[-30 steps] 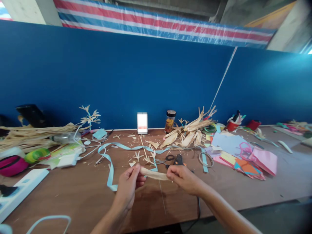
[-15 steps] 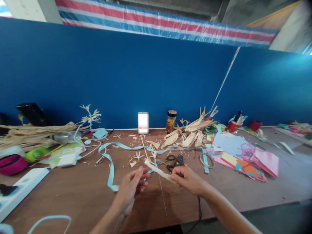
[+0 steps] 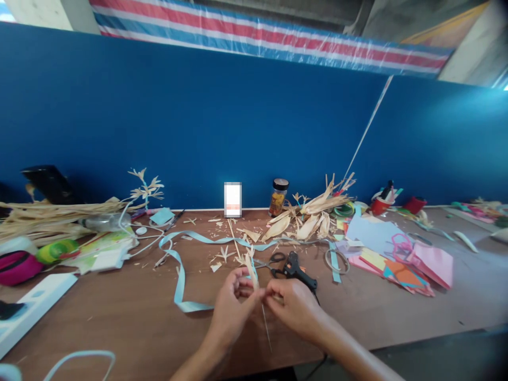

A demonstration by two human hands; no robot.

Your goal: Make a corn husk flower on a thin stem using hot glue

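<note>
Head: left hand (image 3: 233,304) pinches pale slender dried-husk strip (image 3: 253,278).
Long axis forward; right hand (image 3: 296,306) at near end, hold unclear.

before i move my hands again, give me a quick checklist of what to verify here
1. Husk strip in left hand: ok, between thumb and fingers.
2. Right hand gripping something: cannot tell, too small to make out.
3. Scissors clear of both hands: ok, lying beyond them.
4. Ribbon clear of left hand: cannot tell, it runs out of sight behind.
5. Scraps cleared away: not ok, some lie beyond the left hand.
6. Glue gun cool: cannot tell.
</note>
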